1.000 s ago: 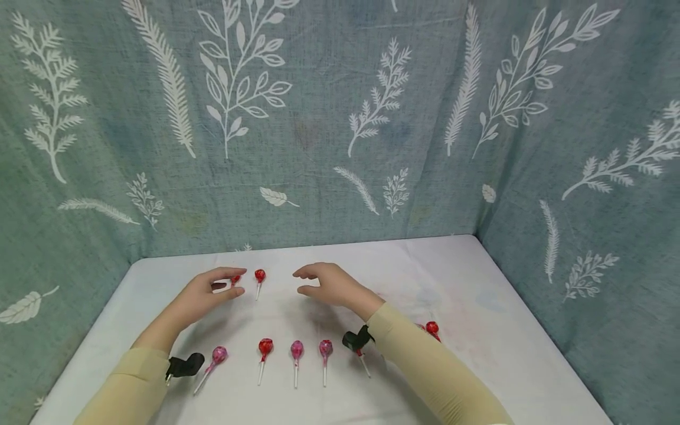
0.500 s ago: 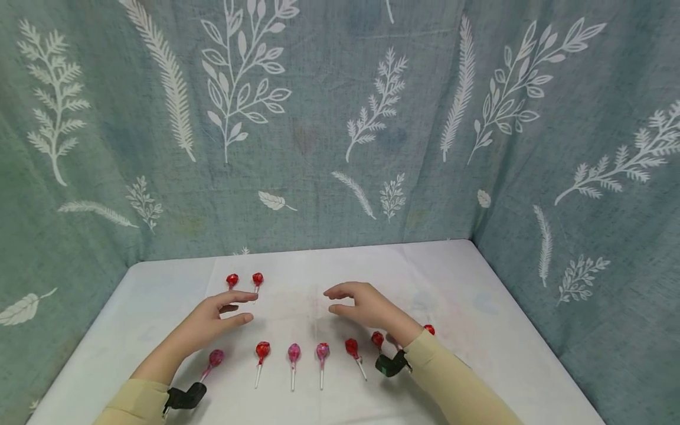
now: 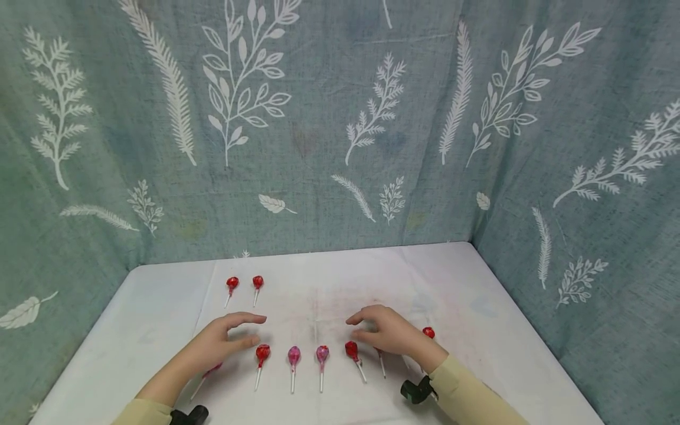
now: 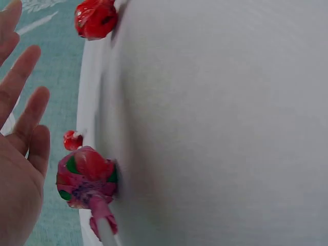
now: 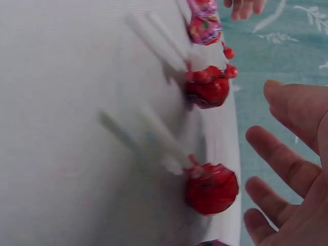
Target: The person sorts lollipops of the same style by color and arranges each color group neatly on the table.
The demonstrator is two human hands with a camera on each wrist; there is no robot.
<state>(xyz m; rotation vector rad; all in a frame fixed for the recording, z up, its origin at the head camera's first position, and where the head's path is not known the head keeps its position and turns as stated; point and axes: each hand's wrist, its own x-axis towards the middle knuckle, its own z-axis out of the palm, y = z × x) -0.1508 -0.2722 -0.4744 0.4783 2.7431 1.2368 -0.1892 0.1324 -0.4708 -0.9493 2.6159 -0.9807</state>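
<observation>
Reading the head view as a clock, with 12 away from the person, the red lollipop by the left hand (image 3: 262, 354) lies at about 4 o'clock from the left grip (image 3: 223, 339), just beside the thumb tip. Its long axis runs nearly 12 to 6, ball away, stick toward the person.

The red lollipop by the right hand (image 3: 351, 349) lies at about 8 o'clock from the right grip (image 3: 390, 332), near the thumb; its ball points to 11, its stick to 5. Each grip is the nearer one to its own red lollipop. Between these lie two pink lollipops (image 3: 294, 355) (image 3: 322, 354), balls at 12, sticks at 6.

Both grips hold nothing: fingers loosely bent, thumbs apart from them. No contact with a lollipop shows.

All lie flat on the white-covered worktop (image 3: 451, 277). The red wrappers are glossy, gathered at the neck above thin white sticks. In the left wrist view, another pink lollipop (image 4: 84, 177) has green and red patches on its creased wrapper.
</observation>
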